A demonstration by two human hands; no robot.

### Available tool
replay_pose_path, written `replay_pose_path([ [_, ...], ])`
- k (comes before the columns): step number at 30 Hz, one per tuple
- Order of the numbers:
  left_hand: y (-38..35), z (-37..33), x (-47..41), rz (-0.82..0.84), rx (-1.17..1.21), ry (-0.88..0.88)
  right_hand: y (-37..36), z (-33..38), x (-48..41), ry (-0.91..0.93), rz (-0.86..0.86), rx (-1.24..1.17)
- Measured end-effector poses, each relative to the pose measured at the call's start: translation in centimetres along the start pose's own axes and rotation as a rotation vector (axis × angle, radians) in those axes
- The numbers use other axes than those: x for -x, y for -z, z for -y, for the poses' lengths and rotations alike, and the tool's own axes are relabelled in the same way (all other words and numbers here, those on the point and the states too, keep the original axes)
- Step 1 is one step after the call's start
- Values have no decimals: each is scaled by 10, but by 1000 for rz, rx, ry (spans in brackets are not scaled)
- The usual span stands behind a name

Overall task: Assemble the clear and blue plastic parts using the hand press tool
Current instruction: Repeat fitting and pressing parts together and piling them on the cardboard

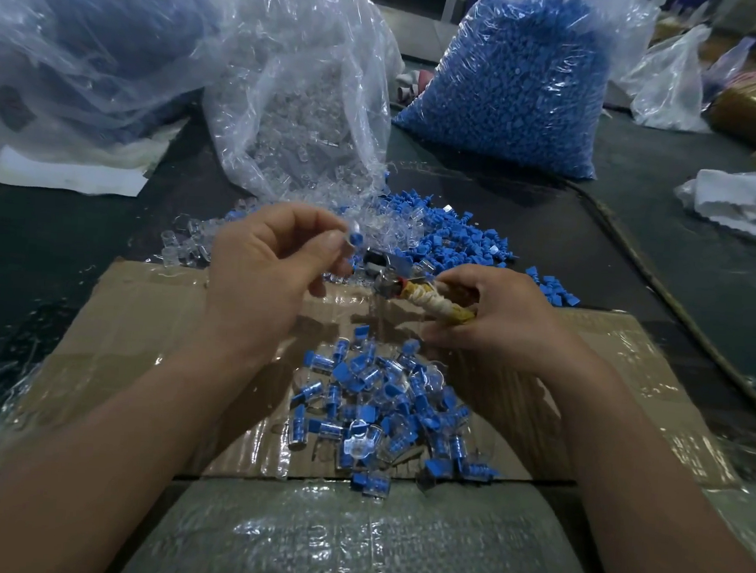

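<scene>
**Clear-and-blue part** (353,240), just above centre, is being pinched by left hand (263,276), thumb against index. At its 4 o'clock, right hand (503,321) is gripping hand press tool (432,300) by its wrapped handle, fingers curled round it. Risk: part seated crooked could slip out unpressed into finished pile (387,400) at 6 o'clock. Digits near press head (384,267) could get nipped.

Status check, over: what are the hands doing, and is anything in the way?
Left hand pinches a clear-and-blue part, held up. Right hand grips the press tool by its wrapped handle. Nothing seen between part and press.
</scene>
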State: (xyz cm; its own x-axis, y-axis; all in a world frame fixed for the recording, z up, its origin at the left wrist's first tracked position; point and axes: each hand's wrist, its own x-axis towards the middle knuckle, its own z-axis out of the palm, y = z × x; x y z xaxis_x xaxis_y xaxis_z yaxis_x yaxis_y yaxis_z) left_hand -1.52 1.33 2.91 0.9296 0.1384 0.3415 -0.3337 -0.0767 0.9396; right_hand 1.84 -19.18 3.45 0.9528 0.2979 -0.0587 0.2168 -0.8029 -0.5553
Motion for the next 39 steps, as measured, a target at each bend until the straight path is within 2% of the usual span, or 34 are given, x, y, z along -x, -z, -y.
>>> replay_pose_path([
  [4,-3,-7,9,373,-53,99,-1,0,1,-24,31,67],
  [9,-5,-10,13,549,-112,29,-2,2,0,-36,46,160],
  [11,-4,-8,12,493,-104,37,-1,3,2,-20,77,167],
  [13,-3,-3,8,312,-167,55,0,2,2,-13,94,167],
  [16,3,12,-5,24,-431,31,1,1,3,-10,109,186],
  [18,7,20,-11,-48,-643,0,2,-1,4,-9,128,176],
  [20,10,27,-16,-10,-794,-20,3,-3,4,-21,144,130],
  [24,8,37,-17,180,-998,26,5,-4,3,-17,100,72],
  [29,8,42,-18,289,-1102,37,4,-6,3,0,47,65],
  [32,8,42,-18,260,-1059,-17,4,-7,-1,5,-23,39],
  [37,7,35,-15,90,-910,-60,9,-20,-8,-99,-381,-84],
  [39,6,28,-13,25,-796,-55,10,-27,-11,-159,-458,-107],
])
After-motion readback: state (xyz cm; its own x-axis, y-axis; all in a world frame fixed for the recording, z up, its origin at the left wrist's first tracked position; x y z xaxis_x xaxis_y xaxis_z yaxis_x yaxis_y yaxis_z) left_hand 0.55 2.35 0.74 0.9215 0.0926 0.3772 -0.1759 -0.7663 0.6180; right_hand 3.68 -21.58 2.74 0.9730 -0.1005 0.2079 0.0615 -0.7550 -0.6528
